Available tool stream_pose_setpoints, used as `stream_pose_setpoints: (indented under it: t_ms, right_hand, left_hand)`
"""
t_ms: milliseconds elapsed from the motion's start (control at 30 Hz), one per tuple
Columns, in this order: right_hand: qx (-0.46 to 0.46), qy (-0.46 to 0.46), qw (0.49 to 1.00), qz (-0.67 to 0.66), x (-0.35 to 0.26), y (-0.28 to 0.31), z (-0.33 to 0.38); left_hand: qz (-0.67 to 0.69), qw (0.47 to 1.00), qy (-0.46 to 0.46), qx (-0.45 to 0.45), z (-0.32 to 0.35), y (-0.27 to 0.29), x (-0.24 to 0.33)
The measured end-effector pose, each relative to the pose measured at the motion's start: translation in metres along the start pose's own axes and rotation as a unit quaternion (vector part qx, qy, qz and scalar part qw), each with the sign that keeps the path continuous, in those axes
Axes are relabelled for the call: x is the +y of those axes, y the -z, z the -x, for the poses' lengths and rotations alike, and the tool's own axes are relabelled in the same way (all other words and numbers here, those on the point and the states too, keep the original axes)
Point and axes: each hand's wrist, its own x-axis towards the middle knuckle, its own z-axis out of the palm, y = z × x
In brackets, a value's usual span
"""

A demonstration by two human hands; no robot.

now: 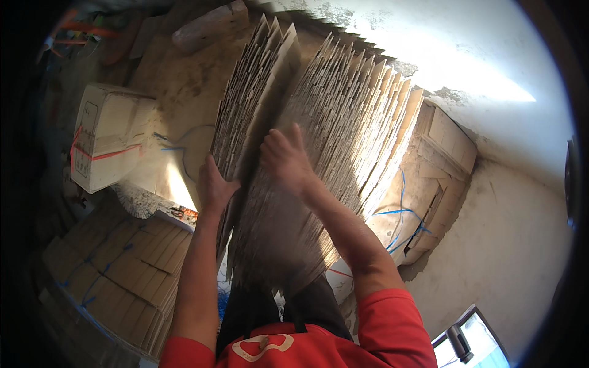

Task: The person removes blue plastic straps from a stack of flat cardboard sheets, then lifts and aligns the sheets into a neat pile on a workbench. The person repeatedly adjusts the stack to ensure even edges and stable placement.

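Note:
A long row of flattened cardboard sheets (343, 116) stands on edge in front of me, split by a dark gap into a thinner left section (248, 92) and a thicker right one. At the near left edge of the thinner section is my left hand (216, 187), its thumb on the near side and its fingers along the outer face, closed on the sheets. Over the gap, my right hand (285, 159) is closed with curled fingers and a raised thumb. Its fingertips are hidden, so whether they hold a sheet cannot be told.
Left of the row stands a carton (113, 138) with red strapping. Bundled flat cardboard (116, 270) tied with blue cord lies lower left. A wrapped roll-like bundle (210, 27) is at the back. More stacked cardboard (445, 141) and loose blue strapping (402, 211) lie right, against a wall (497, 233).

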Motion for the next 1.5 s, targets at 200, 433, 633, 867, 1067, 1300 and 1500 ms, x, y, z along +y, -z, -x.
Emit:
stream_pose_setpoints:
  t_ms: [200,433,633,867,1067,1300,1500]
  right_hand:
    - [-0.004,0.015,1.0,-0.002,-0.001,0.009,0.001]
    - [0.011,-0.002,1.0,-0.025,-0.001,0.006,-0.002]
    - [0.066,-0.026,0.995,-0.07,-0.002,0.004,-0.002]
    - [-0.004,-0.023,0.999,-0.047,0.002,0.004,0.003]
    - [-0.015,-0.059,0.993,-0.105,0.002,0.006,0.002]
    - [0.072,-0.04,0.994,-0.078,0.002,0.007,-0.002]
    - [-0.005,-0.092,0.993,-0.073,-0.003,0.005,0.003]
  left_hand:
    - [-0.021,0.998,-0.045,0.036,0.004,0.012,0.018]
    - [-0.004,0.996,-0.085,0.036,-0.005,-0.004,0.036]
    - [0.049,0.993,-0.104,-0.011,-0.011,-0.009,0.019]
    - [-0.07,0.98,-0.158,0.102,0.014,-0.034,0.031]
    - [-0.047,0.982,-0.157,0.098,0.012,-0.039,0.025]
    - [-0.045,0.981,-0.156,0.108,0.011,-0.042,0.02]
    - [-0.062,0.977,-0.168,0.119,0.006,-0.038,0.028]
